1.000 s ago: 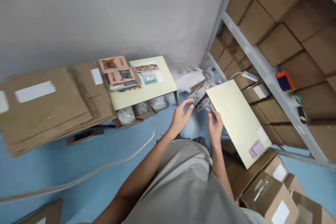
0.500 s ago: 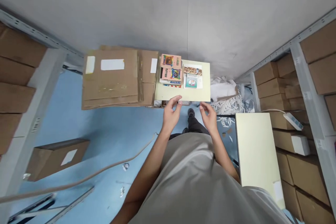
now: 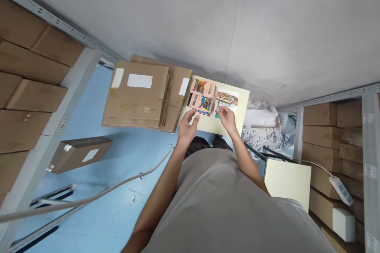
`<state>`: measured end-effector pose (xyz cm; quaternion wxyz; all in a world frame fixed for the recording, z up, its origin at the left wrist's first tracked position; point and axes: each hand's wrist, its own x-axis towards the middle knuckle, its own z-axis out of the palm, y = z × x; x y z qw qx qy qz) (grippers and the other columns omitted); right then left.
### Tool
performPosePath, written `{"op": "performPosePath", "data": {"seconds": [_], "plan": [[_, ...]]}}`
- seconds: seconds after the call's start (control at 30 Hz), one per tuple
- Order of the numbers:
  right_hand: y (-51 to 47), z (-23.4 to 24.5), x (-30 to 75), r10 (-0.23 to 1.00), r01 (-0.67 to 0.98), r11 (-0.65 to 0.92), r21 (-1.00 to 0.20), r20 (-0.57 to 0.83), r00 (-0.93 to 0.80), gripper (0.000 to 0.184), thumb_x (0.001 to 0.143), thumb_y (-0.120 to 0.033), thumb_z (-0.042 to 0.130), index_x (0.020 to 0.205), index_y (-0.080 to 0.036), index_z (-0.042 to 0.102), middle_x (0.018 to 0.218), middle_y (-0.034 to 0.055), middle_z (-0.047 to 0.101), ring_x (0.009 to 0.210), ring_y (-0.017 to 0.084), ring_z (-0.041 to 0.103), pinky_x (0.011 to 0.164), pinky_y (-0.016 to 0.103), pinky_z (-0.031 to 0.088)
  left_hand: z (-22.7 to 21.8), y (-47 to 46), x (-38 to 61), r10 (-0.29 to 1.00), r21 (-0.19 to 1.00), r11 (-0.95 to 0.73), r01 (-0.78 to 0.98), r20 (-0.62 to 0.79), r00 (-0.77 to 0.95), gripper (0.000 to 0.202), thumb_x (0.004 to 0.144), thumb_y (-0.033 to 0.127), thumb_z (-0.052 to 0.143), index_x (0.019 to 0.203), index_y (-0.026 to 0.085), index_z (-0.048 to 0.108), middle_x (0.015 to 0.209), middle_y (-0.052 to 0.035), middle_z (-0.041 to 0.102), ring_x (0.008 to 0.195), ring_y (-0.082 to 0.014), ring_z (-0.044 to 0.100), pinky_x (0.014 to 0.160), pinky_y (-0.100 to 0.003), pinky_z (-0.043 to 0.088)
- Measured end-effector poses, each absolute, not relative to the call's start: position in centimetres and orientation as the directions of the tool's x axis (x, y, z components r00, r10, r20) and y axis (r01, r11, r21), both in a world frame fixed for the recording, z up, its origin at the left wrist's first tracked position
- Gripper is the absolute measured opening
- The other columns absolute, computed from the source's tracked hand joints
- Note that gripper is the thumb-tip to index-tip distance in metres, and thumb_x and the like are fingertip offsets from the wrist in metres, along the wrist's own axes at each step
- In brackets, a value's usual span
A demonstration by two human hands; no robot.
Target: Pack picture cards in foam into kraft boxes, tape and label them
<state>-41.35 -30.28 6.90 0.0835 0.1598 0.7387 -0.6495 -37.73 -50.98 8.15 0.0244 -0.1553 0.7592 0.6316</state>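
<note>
On a small cream table (image 3: 242, 106) lie two groups of small books. The left group has pink books with colourful pictures, an upper pink book (image 3: 208, 87) and a lower pink book (image 3: 196, 101), above a blue-and-red edged book (image 3: 204, 113). On the right are a brown-patterned book (image 3: 228, 97) and a teal-and-white book (image 3: 217, 114). My left hand (image 3: 187, 129) hovers by the near left corner of the pink stack, fingers apart and empty. My right hand (image 3: 228, 121) is over the teal-and-white book, covering part of it, fingers loosely bent and apart; contact is unclear.
Flattened cardboard boxes (image 3: 139, 101) are piled left of the books. A closed carton (image 3: 86, 152) and a hose (image 3: 118, 186) are at lower left. White paper shreds (image 3: 264, 136) lie right of the table, near another cream tabletop (image 3: 287, 180). Shelves of cartons (image 3: 320, 136) stand on both sides.
My view has tilted and shifted toward the table. Both hands have moved forward from the table's near edge, the left toward the pink stack, the right over the teal-and-white book.
</note>
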Motion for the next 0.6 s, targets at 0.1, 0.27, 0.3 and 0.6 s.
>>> {"op": "performPosePath", "data": {"seconds": [0.1,0.27,0.3,0.6], "plan": [[-32.0,5.5,-45.7,0.128,0.420,0.168,-0.892,-0.403,-0.906,0.034,0.101,-0.055,0.077,0.108,-0.022,0.075,0.100,0.0052,0.084,0.098,0.023,0.081,0.090,0.032,0.064,7.9,-51.6,-38.9,-0.229,0.948,0.138,-0.288,-0.252,-0.940,0.054,0.096,0.063,0.078,0.133,0.023,0.076,0.148,-0.0164,0.078,0.143,-0.0336,0.073,0.131,-0.055,0.052],[-34.9,3.6,-50.6,0.255,0.548,0.378,-0.746,-0.485,-0.837,0.037,0.099,-0.058,0.081,0.104,-0.023,0.069,0.084,0.0023,0.080,0.098,0.025,0.079,0.084,0.028,0.056,8.1,-53.2,-40.7,-0.205,0.953,0.121,-0.276,-0.248,-0.947,0.051,0.097,0.058,0.078,0.133,0.023,0.076,0.149,-0.0169,0.078,0.144,-0.0333,0.073,0.132,-0.055,0.051],[-35.3,3.4,-51.1,0.292,0.573,0.415,-0.707,-0.493,-0.820,0.037,0.098,-0.057,0.083,0.100,-0.023,0.068,0.081,0.0023,0.078,0.097,0.026,0.078,0.082,0.028,0.055,8.2,-53.5,-41.0,-0.202,0.956,0.121,-0.268,-0.241,-0.949,0.050,0.097,0.058,0.077,0.133,0.023,0.076,0.149,-0.0167,0.078,0.144,-0.0331,0.073,0.132,-0.055,0.051],[-37.3,2.7,-51.6,0.349,0.609,0.253,-0.752,-0.516,-0.782,0.044,0.098,-0.054,0.083,0.073,-0.028,0.058,0.047,-0.0034,0.058,0.065,0.021,0.066,0.066,0.028,0.051,8.5,-56.6,-40.8,-0.125,0.973,0.079,-0.217,-0.206,-0.970,0.049,0.100,0.059,0.074,0.134,0.024,0.076,0.149,-0.0161,0.078,0.144,-0.0327,0.073,0.132,-0.055,0.051]]}}
